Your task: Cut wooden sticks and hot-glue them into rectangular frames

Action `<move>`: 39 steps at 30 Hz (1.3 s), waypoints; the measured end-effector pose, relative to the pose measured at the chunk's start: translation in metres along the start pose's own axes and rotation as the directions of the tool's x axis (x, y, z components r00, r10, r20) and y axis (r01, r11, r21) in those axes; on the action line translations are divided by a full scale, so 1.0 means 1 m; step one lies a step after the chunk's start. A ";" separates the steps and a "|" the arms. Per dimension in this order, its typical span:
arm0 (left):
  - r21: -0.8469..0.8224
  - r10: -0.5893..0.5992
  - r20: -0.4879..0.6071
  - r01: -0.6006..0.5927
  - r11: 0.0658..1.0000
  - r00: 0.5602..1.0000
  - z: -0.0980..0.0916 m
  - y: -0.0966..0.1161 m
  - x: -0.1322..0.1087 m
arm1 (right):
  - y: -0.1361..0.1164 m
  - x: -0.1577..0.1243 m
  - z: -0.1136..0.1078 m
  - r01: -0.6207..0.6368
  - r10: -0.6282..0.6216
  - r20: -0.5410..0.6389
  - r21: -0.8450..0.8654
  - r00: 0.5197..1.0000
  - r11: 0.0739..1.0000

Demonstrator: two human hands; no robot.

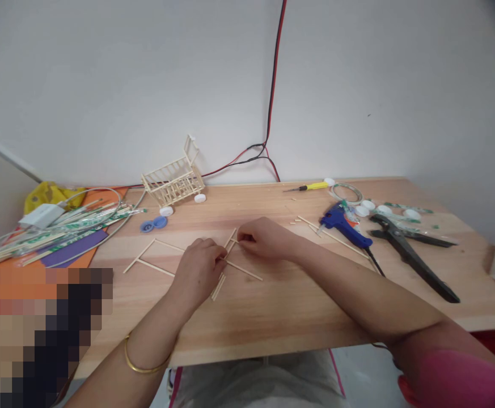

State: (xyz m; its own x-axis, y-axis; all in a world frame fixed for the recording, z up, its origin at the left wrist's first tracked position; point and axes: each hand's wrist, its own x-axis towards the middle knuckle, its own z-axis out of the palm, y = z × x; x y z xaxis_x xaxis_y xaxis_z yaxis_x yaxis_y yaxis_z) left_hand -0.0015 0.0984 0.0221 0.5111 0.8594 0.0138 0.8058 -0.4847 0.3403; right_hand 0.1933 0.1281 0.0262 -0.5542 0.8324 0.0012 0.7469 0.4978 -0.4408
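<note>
A flat frame of thin wooden sticks [156,266] lies on the wooden table [273,317] in front of me. My left hand [198,272] rests on it with fingers curled, pinching a stick near the frame's right side. My right hand [262,238] is closed in a pinch on the upper end of a slanted stick [231,238]. The two hands are close together, almost touching. Loose sticks [218,286] lie just below my left hand.
A small stick-built cart [174,181] with white wheels stands at the back. A blue glue gun [345,224], black pliers [413,252], a yellow screwdriver [311,186], tape and white caps lie at the right. Packs of sticks [55,232] and coloured paper lie left.
</note>
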 end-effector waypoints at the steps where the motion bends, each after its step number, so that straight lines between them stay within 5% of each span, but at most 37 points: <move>1: 0.001 0.004 -0.005 -0.004 1.000 1.000 0.000 0.000 0.000 | 0.000 0.000 0.000 -0.004 0.004 0.000 -0.001 1.000 1.000; 15: 0.004 0.002 -0.015 -0.002 1.000 1.000 0.000 0.001 0.000 | 0.001 0.001 0.002 0.012 -0.012 -0.012 -0.014 1.000 1.000; 29: -0.032 0.002 -0.033 -0.003 0.999 0.999 0.003 -0.003 0.000 | -0.021 -0.028 -0.009 -0.210 0.234 0.075 -0.238 0.969 0.948; 39: -0.034 0.011 -0.053 -0.013 0.999 0.999 0.004 -0.002 0.000 | -0.033 -0.048 0.003 -0.257 0.268 0.019 -0.223 0.963 0.940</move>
State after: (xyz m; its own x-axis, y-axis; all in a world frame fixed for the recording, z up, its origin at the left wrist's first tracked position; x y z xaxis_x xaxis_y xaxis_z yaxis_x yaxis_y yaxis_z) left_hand -0.0025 0.0988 0.0179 0.5031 0.8616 0.0671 0.7887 -0.4896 0.3719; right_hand 0.1934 0.0712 0.0377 -0.3409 0.9306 -0.1336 0.9266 0.3086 -0.2150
